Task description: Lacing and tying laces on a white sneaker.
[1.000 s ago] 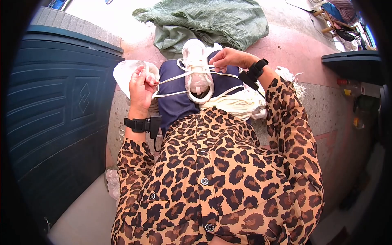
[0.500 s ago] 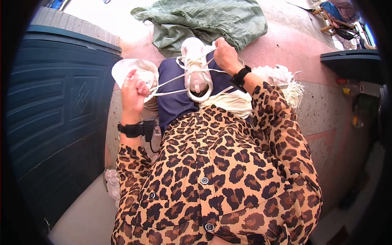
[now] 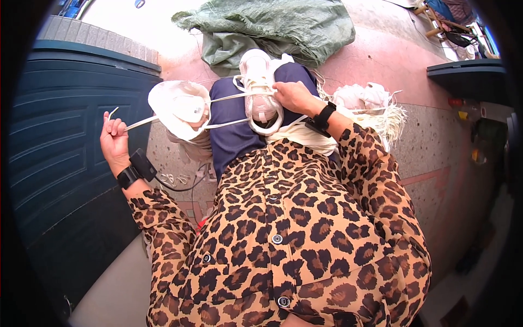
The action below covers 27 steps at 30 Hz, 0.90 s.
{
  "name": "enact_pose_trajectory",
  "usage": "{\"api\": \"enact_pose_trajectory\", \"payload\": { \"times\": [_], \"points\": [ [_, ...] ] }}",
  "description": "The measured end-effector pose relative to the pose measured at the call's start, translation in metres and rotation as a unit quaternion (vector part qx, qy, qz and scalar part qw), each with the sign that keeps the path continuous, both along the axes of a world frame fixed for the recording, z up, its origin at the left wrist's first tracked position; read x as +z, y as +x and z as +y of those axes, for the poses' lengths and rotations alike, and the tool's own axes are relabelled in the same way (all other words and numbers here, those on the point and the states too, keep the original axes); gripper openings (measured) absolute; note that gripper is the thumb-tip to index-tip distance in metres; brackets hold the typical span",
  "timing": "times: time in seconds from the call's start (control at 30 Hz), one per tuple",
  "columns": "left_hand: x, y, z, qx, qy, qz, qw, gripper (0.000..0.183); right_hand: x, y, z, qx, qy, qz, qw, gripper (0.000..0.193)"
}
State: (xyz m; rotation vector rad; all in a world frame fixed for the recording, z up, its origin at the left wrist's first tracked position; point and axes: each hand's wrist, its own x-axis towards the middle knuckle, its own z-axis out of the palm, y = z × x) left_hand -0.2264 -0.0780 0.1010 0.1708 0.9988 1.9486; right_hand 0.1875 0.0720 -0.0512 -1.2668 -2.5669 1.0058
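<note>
A white sneaker [image 3: 256,68] lies across my dark trousers, toe pointing away from me. Its long white shoelace [image 3: 229,98] runs out to the left in two strands. Far out to the left, my left hand [image 3: 115,139] is closed on the lace, with the tip sticking up above the fingers. My right hand [image 3: 297,98] is at the right side of the sneaker's eyelets, its fingers pinched on the lace. A bundle of cream laces [image 3: 308,137] lies on my lap beside the sneaker's heel.
A white open bag [image 3: 162,102] with a pale shoe inside stands left of my knee. White shoes [image 3: 368,97] and fringed laces [image 3: 392,122] are piled on the right. A green woven sack [image 3: 278,27] lies ahead; a dark blue panelled door [image 3: 65,120] rises at left.
My left hand has swung far out to the left, drawing the lace with it. My right hand has come down and closer to the sneaker's eyelets.
</note>
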Motion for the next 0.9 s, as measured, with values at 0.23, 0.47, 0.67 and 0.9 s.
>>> {"api": "enact_pose_trajectory", "payload": {
  "times": [0.23,0.47,0.67,0.9],
  "points": [
    [-0.031,0.039,0.05,-0.158,-0.144,0.2,0.956,0.024,0.009,0.008,-0.01,0.019,-0.006,0.03,0.999,0.026],
    [-0.12,0.181,0.124,-0.32,-0.246,0.59,0.699,0.019,0.017,0.016,-0.022,0.003,-0.01,0.038,0.999,0.027],
    [-0.132,0.208,0.148,-0.383,-0.206,0.818,0.377,0.018,0.019,0.024,-0.026,-0.044,-0.042,0.043,0.997,0.029],
    [-0.119,0.205,0.128,-0.224,-0.198,0.875,0.381,0.009,0.038,0.039,-0.028,-0.075,-0.156,0.135,0.976,0.027]
  ]
}}
